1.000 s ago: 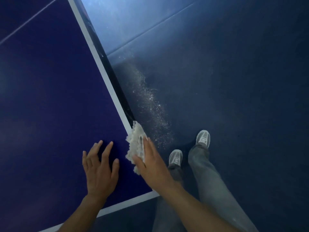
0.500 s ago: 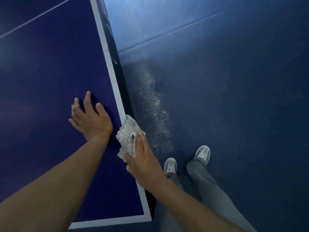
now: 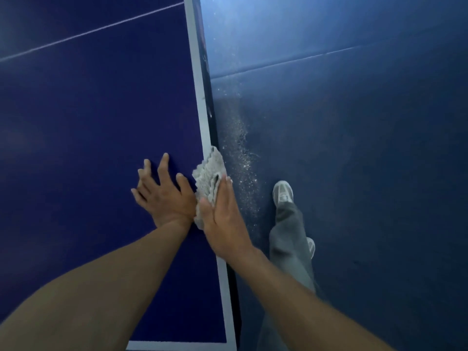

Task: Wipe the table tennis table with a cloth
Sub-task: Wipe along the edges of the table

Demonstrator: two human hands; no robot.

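Presently the cloth (image 3: 209, 177), seemingly soft and light, lies bunched on the bench (image 3: 101, 110) edge beneath the flat, straight-fingered right hand (image 3: 222, 216), best pressed mid-bunch; left hand (image 3: 164, 196) rests splayed alongside.

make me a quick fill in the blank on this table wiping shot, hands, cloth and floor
1. The right hand presses the cloth on the table at its ____ border line.
2. The left hand lies on the blue top, holding ____.
3. Pale dust speckles the ____ beside the table.
Missing words: white; nothing; floor
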